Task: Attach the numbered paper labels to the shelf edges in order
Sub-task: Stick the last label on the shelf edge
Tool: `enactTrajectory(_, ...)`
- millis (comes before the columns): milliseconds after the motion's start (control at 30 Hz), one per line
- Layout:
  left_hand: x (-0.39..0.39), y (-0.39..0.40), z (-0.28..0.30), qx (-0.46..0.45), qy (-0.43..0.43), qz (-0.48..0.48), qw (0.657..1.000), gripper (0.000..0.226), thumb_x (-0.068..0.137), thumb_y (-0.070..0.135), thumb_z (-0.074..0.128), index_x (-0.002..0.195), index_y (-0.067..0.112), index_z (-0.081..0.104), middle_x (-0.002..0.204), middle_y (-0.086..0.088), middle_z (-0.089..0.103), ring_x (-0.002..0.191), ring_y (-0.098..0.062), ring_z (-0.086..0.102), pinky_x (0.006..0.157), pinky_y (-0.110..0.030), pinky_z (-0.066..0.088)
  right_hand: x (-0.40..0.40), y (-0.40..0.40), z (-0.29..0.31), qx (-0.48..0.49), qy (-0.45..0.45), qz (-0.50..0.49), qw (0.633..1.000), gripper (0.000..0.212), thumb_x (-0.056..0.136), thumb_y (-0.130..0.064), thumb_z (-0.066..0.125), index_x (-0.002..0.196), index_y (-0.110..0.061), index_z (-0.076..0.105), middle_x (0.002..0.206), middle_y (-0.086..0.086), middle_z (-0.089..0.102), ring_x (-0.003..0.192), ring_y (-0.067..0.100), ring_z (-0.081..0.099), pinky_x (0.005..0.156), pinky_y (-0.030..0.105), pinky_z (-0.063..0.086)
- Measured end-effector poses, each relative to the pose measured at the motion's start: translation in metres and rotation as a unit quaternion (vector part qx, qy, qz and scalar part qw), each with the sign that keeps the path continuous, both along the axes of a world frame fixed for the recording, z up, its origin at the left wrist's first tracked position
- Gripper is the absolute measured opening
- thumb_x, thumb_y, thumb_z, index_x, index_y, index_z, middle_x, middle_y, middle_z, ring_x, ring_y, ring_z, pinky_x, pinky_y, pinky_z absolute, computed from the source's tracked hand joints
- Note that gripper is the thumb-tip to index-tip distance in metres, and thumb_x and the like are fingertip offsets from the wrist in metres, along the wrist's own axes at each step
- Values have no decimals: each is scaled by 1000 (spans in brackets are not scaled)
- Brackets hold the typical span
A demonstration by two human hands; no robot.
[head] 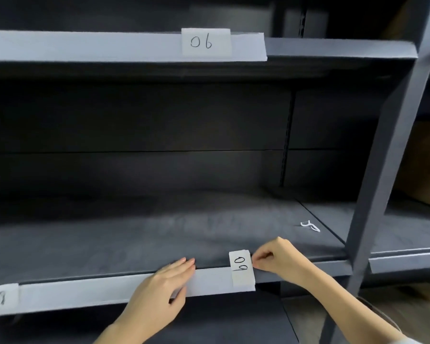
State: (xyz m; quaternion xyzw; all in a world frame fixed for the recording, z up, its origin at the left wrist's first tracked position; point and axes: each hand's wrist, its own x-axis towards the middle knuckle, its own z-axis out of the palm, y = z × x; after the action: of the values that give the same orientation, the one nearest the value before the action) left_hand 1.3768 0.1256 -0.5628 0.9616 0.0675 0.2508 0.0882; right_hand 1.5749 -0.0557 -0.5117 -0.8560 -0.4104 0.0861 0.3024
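Shelf edge [134, 289]: label [241, 269] touching right fingers [256, 263]

Upper shelf edge [333, 47]: paper strip [85, 45] runs along it from left; label "06" [206, 42] sits on strip nr its right end. Lower shelf edge [308, 268]: 2nd paper strip [85, 291] along front, ending under label "09" [241, 269], which is turned sideways at strip's right end. Label "07" [0, 299] at far left of same edge, partly out of frame. Left hand [164, 284] lies on strip, left of "09"; right hand [278, 259] touches "09" at its right side. Small scrap [309, 225] on lower shelf deck, behind & right of hands. Upright post [392, 145] at right.
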Motion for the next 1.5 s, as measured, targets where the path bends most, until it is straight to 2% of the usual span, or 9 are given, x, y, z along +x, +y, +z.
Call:
enactTrajectory(100, -2, 0, 3, 8, 28, -3, 1000, 48, 71, 32, 37, 107, 29, 70, 114, 23, 64, 107, 6, 56, 88, -4, 37, -7, 2, 2, 7, 9, -13, 1000, 13, 79, -9, 65, 73, -14, 75, 60, -18, 59, 56, -5, 53, 51, 1, 40)
enactTrajectory(267, -10, 2, 4, 43, 40, -21, 998, 48, 77, 35, 34, 110, 28, 68, 117, 22, 62, 107, 6, 57, 93, -8, 35, -13, 6, -3, 15, 11, -45, 999, 36, 80, -12, 66, 53, -32, 53, 62, -10, 59, 57, 1, 51, 52, 6, 41)
enactTrajectory(633, -23, 24, 1, 39, 13, -30, 999, 48, 67, 31, 39, 103, 31, 71, 111, 23, 66, 101, 6, 60, 82, -6, 43, -27, 36, 8, 28, 29, -11, 999, 35, 83, -3, 58, 57, -27, 59, 58, -13, 57, 53, 0, 50, 51, 5, 38)
enactTrajectory(767, -20, 27, -5, 44, -18, -41, 998, 52, 52, 29, 61, 103, 31, 71, 111, 23, 65, 107, 8, 52, 82, -8, 46, -31, 43, 17, -18, -10, 35, 999, 21, 83, -1, 55, 75, -14, 70, 57, -18, 52, 45, -10, 49, 48, 4, 36)
enactTrajectory(933, -17, 34, -10, 59, -51, -43, 996, 47, 65, 28, 46, 106, 30, 70, 114, 22, 65, 113, 5, 43, 79, -9, 48, -31, 50, 21, -57, -32, 81, 995, 16, 87, -6, 55, 88, -5, 71, 66, -10, 56, 55, 0, 50, 52, 7, 40)
enactTrajectory(1033, -17, 34, -9, 59, -55, -46, 996, 50, 56, 26, 60, 105, 30, 71, 113, 21, 65, 113, 3, 43, 79, -9, 48, -35, 56, 24, -78, -41, 102, 991, 18, 87, -5, 53, 90, -4, 70, 64, -17, 53, 57, 1, 48, 51, 6, 37)
enactTrajectory(1200, -18, 30, -6, 62, -53, -47, 996, 47, 66, 25, 41, 100, 29, 73, 109, 21, 67, 105, 5, 54, 79, -9, 47, -40, 61, 31, -104, -48, 117, 986, 21, 87, -4, 51, 94, -2, 70, 70, -9, 58, 55, -1, 49, 47, 2, 37)
enactTrajectory(1333, -18, 30, -7, 53, -52, -55, 996, 50, 54, 22, 62, 102, 26, 73, 110, 18, 68, 100, 0, 64, 80, -11, 48, -42, 61, 30, -101, -34, 104, 989, 20, 87, -5, 54, 95, -1, 72, 64, -18, 54, 53, 0, 50, 45, 4, 37)
enactTrajectory(1500, -18, 31, -10, 40, -51, -53, 997, 51, 55, 21, 62, 105, 26, 71, 113, 17, 67, 102, -1, 63, 80, -12, 50, -45, 60, 27, -86, -30, 99, 991, 19, 86, -6, 56, 94, -1, 72, 64, -19, 54, 56, 0, 50, 47, 2, 38)
